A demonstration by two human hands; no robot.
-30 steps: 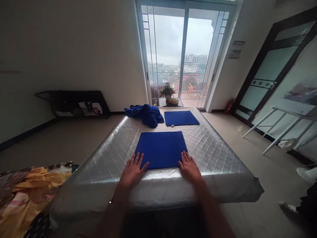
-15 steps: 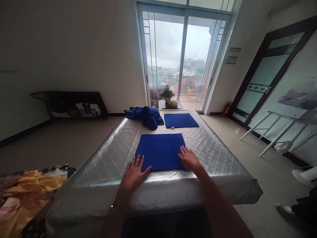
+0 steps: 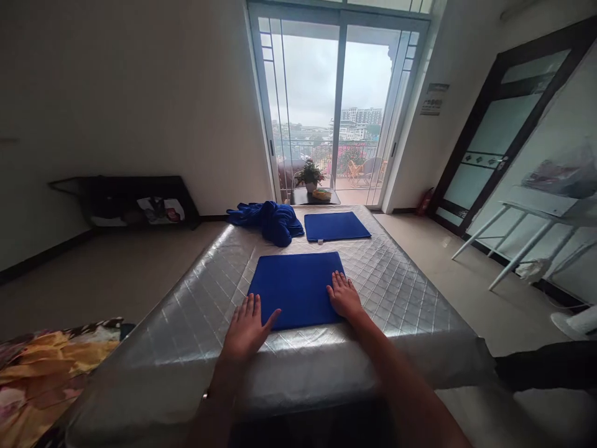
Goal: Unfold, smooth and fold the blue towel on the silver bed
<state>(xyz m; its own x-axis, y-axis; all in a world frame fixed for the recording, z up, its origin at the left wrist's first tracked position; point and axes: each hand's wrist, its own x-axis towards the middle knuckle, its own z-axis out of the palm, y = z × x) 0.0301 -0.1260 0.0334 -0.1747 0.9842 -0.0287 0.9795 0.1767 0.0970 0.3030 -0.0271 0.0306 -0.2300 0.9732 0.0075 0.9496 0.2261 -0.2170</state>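
Note:
A folded blue cloth [image 3: 293, 286] lies flat on the silver quilted cover [image 3: 401, 286] in front of me. My left hand [image 3: 245, 326] rests at the cloth's near left corner, fingers spread and thumb reaching over its near edge. On the right edge lies my right hand [image 3: 344, 294], flat, with its fingertips on the cloth. Farther back is a second flat blue cloth [image 3: 336, 225] with a small white tag on its near edge. Left of that sits a crumpled heap of blue cloth [image 3: 273, 223].
Yellow and patterned fabric [image 3: 51, 367] is heaped low at the left. A black frame [image 3: 135, 200] stands against the left wall. At the right are a white-legged table [image 3: 536, 214] and a dark shape [image 3: 550, 367] near the cover's corner. A potted plant [image 3: 310, 177] stands beyond.
The view has shifted slightly. Both hands stay flat at the near cloth's sides. At the lower right, a dark shape and a pale blurred one have come closer to the cover's corner.

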